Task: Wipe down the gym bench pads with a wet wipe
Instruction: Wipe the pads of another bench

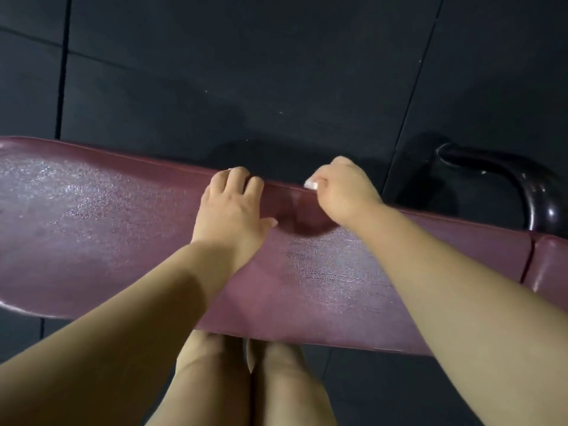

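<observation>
Along the bench's (123, 226) far edge, which runs left to right, the wipe (311, 185) sits bunched in the right hand (344, 192), closed on it at the seam, while the left hand (230, 207), fingers loosely spread, lies flat on the pad just beside it.

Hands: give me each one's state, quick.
Left hand: open, flat on the pad, holding nothing.
Right hand: closed on the wipe at the pad's far edge.
</observation>
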